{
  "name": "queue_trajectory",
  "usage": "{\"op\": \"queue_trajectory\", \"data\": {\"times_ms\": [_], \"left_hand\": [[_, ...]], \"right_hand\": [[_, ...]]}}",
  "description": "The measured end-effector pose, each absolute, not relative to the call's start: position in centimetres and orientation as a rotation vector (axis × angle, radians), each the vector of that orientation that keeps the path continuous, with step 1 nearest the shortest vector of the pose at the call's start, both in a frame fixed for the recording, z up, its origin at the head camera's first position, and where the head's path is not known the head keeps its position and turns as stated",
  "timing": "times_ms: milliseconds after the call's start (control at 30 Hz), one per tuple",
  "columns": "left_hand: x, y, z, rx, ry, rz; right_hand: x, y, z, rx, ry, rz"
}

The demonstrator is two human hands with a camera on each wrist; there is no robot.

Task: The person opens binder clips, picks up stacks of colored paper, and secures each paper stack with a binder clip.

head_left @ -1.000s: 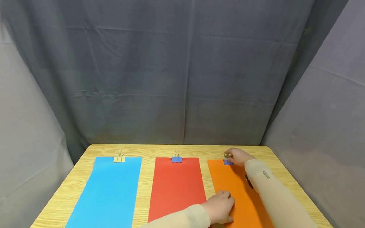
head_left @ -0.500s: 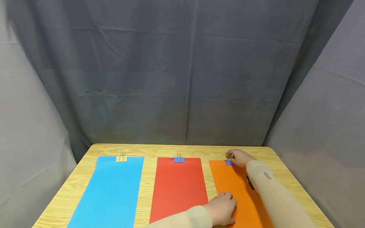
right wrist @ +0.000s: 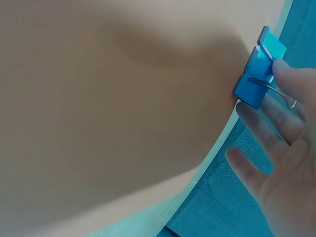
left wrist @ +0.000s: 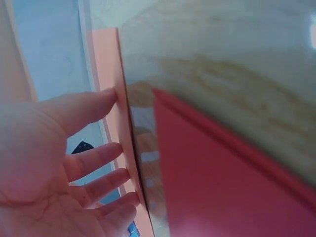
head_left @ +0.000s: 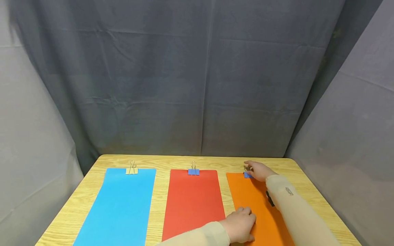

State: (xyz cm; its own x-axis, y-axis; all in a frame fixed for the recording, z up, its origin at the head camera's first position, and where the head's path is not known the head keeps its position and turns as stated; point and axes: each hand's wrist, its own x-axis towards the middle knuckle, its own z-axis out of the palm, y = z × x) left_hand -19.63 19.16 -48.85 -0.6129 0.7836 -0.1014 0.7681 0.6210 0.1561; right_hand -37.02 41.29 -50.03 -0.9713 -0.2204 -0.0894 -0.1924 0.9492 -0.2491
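Observation:
On the right of the table lies orange paper (head_left: 243, 193), with a blue binder clip (head_left: 247, 175) at its far edge. My right hand (head_left: 259, 171) pinches that clip; in the right wrist view, the thumb presses against the blue clip (right wrist: 254, 79) and other fingers are behind it, near its wire handle. My left hand (head_left: 239, 225) rests at the left edge of the orange paper. The left wrist view shows its thumb and fingertips touching the paper's edge (left wrist: 111, 64), fingers spread and fairly straight.
Red paper (head_left: 193, 201) with a blue binder clip (head_left: 193, 172) lies mid-table, partly under the left sleeve. Blue paper (head_left: 120, 205) with a yellow binder clip (head_left: 131, 171) is on the left. Grey curtains (head_left: 154, 85) enclose the wooden table (head_left: 162, 164).
The head view has shifted slightly, so the table appears a little farther right. Both hands keep their places at the orange paper and its clip.

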Motion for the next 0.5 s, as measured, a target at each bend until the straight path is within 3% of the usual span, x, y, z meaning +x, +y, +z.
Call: {"op": "queue_trajectory", "data": {"times_ms": [500], "left_hand": [[-21.0,16.3,-46.9,1.386,2.649,0.434]], "right_hand": [[-34.0,40.8,-49.1,-0.253,3.29,-0.462]]}}
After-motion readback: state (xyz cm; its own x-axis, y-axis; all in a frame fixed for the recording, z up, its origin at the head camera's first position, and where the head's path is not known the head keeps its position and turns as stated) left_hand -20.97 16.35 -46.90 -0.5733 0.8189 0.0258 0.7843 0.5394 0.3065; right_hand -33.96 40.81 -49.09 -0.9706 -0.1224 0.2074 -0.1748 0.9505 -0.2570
